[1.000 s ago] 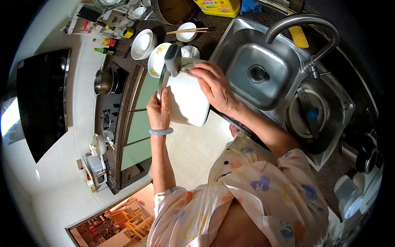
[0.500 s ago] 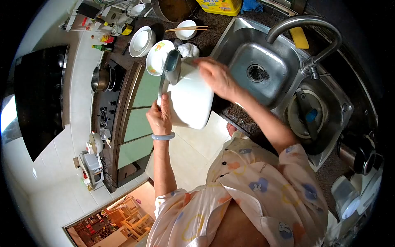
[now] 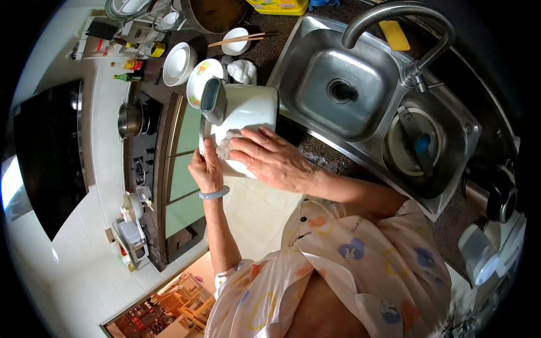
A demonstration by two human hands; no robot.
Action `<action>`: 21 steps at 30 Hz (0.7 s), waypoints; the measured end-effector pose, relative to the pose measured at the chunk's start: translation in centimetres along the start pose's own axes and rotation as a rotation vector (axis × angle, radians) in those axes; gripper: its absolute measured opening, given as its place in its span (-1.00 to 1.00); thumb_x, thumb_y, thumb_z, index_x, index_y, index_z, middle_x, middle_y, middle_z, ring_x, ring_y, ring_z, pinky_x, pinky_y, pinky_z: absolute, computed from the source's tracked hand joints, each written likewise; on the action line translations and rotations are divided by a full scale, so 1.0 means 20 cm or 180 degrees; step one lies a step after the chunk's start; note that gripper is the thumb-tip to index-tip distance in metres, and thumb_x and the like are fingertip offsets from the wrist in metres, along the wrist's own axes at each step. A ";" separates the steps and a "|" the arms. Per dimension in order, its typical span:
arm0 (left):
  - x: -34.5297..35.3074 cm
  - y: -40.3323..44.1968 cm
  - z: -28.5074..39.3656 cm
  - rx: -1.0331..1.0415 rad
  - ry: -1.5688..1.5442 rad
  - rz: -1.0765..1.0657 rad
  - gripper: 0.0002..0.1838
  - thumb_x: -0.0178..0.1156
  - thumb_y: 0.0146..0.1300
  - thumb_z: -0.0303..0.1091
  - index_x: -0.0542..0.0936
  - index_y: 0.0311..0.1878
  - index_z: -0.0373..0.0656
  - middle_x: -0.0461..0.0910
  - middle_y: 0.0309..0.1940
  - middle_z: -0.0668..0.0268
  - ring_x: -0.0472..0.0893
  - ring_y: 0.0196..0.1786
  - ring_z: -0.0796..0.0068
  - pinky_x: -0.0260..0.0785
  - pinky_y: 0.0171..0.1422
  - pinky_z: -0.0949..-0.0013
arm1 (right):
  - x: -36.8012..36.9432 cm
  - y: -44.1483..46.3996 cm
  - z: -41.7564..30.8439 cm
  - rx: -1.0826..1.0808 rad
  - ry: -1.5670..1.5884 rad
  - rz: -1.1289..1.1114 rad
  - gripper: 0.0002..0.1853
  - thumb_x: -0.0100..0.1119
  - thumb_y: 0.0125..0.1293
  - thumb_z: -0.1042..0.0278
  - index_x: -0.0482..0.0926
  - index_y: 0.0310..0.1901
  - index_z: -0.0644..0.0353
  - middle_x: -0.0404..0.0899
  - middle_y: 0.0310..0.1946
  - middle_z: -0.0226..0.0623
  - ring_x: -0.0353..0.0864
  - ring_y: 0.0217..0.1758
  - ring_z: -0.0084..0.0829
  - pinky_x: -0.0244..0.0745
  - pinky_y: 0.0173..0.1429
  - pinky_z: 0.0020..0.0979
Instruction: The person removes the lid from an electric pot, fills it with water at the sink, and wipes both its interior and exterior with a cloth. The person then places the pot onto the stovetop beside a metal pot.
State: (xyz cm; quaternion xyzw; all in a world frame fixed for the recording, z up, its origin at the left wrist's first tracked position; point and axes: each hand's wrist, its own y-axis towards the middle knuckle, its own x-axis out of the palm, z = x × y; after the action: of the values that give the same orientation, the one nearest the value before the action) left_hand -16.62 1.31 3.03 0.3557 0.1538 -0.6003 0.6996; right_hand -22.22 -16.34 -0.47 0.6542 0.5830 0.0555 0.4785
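Observation:
My left hand [image 3: 206, 170] is closed on the edge of a white box-shaped vessel [image 3: 255, 102] with rounded corners, its thumb lying along the near side. A grey handle [image 3: 213, 104] with a dark inset top sticks out of the vessel. Pressed flat against the white face is a crumpled pale cloth [image 3: 226, 144], held under the fingers of my right hand [image 3: 275, 160]. The vessel is held up at the counter's edge, in front of the sink. Its inside is hidden from me.
A steel double sink [image 3: 360, 73] with a curved tap [image 3: 406, 11] lies to the right; a pot lid [image 3: 397, 147] sits in its smaller basin. Beyond the vessel are a patterned bowl [image 3: 197, 84], stacked white bowls [image 3: 179, 66], a bowl with chopsticks [image 3: 235, 40] and a white cloth [image 3: 242, 72].
My right hand has come from the vessel's far right edge down onto its white face, with the cloth now showing under it. The vessel appears lower and further left in view.

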 end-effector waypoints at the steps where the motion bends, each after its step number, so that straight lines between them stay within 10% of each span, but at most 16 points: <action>1: 0.00 -0.01 0.01 0.0044 0.0116 0.0040 -0.51 0.12 0.36 -0.07 0.48 -0.56 -0.30 0.31 -0.73 0.49 0.20 -0.57 0.72 0.03 -0.60 0.52 | 0.00 0.01 0.03 0.0045 0.0140 0.0147 -0.59 0.21 0.09 0.47 0.52 0.04 0.19 0.38 0.10 -0.27 0.28 0.27 -0.26 0.31 0.33 -0.24; 6: -0.03 -0.02 -0.03 -0.0111 0.0270 0.0021 -0.51 0.12 0.35 -0.03 0.48 -0.57 -0.25 0.27 -0.75 0.49 0.17 -0.60 0.72 0.00 -0.61 0.53 | 0.04 0.06 0.41 0.1751 0.1680 0.0537 -0.69 -0.01 0.33 0.49 0.49 0.10 0.25 0.45 0.10 -0.09 0.46 0.15 -0.19 0.42 0.24 -0.31; 16: -0.02 -0.01 -0.01 -0.0124 0.0153 0.0011 -0.54 0.13 0.35 -0.08 0.49 -0.54 -0.28 0.29 -0.74 0.51 0.19 -0.59 0.74 0.00 -0.60 0.55 | -0.02 -0.18 0.07 0.0358 0.0083 -0.0029 -0.59 0.19 0.15 0.52 0.52 0.09 0.16 0.36 0.23 -0.20 0.21 0.39 -0.13 0.28 0.41 -0.21; 21: -0.05 -0.05 -0.08 0.0002 0.0296 -0.0026 -0.54 0.14 0.34 -0.07 0.51 -0.52 -0.29 0.27 -0.73 0.51 0.19 -0.58 0.72 0.01 -0.59 0.55 | -0.03 -0.04 0.40 0.1771 0.1243 0.0330 -0.70 0.02 0.27 0.56 0.52 0.04 0.28 0.50 0.08 -0.05 0.52 0.12 -0.10 0.49 0.17 -0.29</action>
State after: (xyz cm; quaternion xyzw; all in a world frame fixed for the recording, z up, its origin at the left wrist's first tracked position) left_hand -17.49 3.05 2.31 0.3827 0.1874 -0.5860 0.6892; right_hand -18.00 -21.48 -5.01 0.7655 0.6224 0.0428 0.1577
